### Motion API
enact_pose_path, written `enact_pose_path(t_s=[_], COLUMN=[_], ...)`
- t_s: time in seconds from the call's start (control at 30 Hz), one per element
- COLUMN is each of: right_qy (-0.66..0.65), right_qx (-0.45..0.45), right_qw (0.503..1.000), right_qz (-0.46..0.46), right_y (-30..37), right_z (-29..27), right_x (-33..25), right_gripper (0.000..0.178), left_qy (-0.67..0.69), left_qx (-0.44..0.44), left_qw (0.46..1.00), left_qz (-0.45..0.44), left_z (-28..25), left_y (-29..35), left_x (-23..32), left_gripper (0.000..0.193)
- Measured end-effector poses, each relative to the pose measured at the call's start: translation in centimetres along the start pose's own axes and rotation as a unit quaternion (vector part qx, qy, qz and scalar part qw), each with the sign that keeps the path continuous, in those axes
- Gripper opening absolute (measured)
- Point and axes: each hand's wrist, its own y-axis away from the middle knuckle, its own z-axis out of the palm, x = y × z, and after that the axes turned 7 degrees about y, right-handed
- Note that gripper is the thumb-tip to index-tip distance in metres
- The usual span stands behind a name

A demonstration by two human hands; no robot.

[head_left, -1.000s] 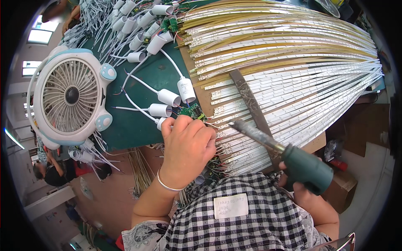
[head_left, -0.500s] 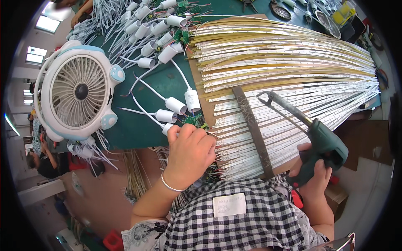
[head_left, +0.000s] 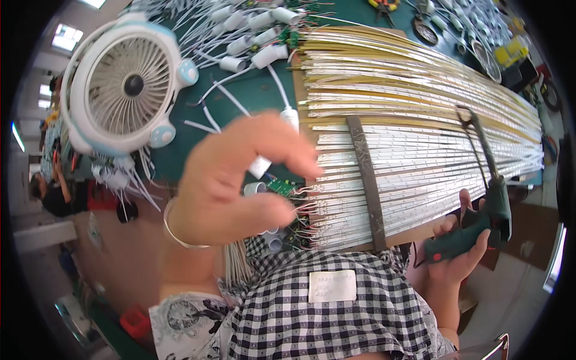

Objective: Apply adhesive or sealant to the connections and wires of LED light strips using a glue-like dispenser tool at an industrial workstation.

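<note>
1. Green circuit board [head_left: 281, 186] lies toward the near edge of the bench [head_left: 261, 96], just beside the left ends of the white strips [head_left: 408, 156].
2. Left hand [head_left: 210, 186], blurred, curves wide open, thumb and fingers well apart, holding nothing visible; the board shows between them, though I cannot tell whether they touch it.
3. Right hand [head_left: 459, 265], well right of the board, is wrapped round a dark green soldering gun [head_left: 497, 201].

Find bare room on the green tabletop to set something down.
The tabletop shows small bare patches between the desk fan and the left hand, and left of the pliers. Crowded: top, white lamp sockets; right, LED strips.
</note>
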Motion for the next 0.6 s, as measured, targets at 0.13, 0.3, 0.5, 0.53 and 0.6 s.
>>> enact_pose_path(t_s=[0.13, 0.3, 0.5, 0.53, 0.6], right_qy=[-0.021, 0.163, 0.421, 0.577, 0.799], right_qx=[-0.163, -0.056, -0.063, -0.055, -0.039], right_qw=[0.986, 0.984, 0.881, 0.767, 0.447], right_qz=[-0.019, -0.039, -0.206, -0.276, -0.4], right_y=[0.0, 0.4, -1.1, -0.8, -1.9], right_z=[0.8, 3.0, 0.4, 0.0, -1.4], right_x=[0.2, 2.2, 8.4, 8.4, 7.3], right_gripper=[0.054, 0.035, 0.018, 0.023, 0.034], left_qy=[0.284, 0.409, 0.471, 0.48, 0.493], left_qx=[-0.022, -0.027, -0.022, -0.018, -0.015], left_qw=[0.951, 0.902, 0.869, 0.864, 0.856], left_qz=[0.119, 0.134, 0.151, 0.149, 0.158], left_z=[0.2, 0.4, 2.1, 2.3, 2.8], left_y=[-0.3, -0.6, 1.6, 1.9, 2.3], left_x=[2.6, 2.1, -0.3, -0.7, -0.8], left_gripper=[0.034, 0.034, 0.034, 0.034, 0.034])
